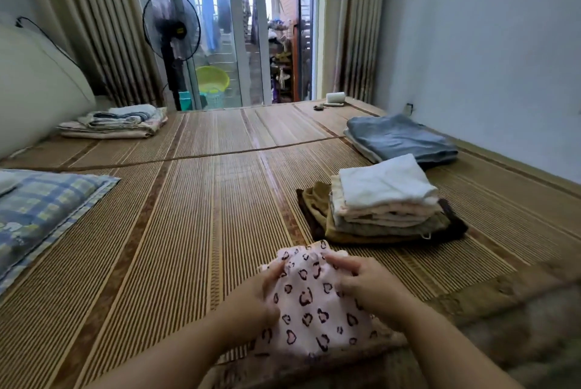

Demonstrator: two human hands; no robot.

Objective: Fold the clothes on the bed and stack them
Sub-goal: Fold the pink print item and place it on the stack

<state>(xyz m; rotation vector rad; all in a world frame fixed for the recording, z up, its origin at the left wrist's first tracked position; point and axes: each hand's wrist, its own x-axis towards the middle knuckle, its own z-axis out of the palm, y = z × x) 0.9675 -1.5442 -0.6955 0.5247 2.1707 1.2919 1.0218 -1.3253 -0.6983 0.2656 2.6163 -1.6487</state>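
A small pink garment with dark heart prints (pixel 314 310) lies on the woven bed mat (pixel 188 215) right in front of me. My left hand (pixel 261 297) grips its left edge and my right hand (pixel 367 281) pinches its top right part, near the gathered waistband. Just beyond, to the right, stands a stack of folded clothes (pixel 383 209) with a white piece on top and brown ones at the bottom. Farther back on the right lies a folded grey-blue garment (pixel 402 140).
A blue checked pillow (pixel 41 209) lies at the left edge. Folded blankets (pixel 116 123) sit at the far left by a large cream cushion (pixel 34 87). A standing fan (pixel 171 43) and glass doors are behind the bed. The wall runs along the right.
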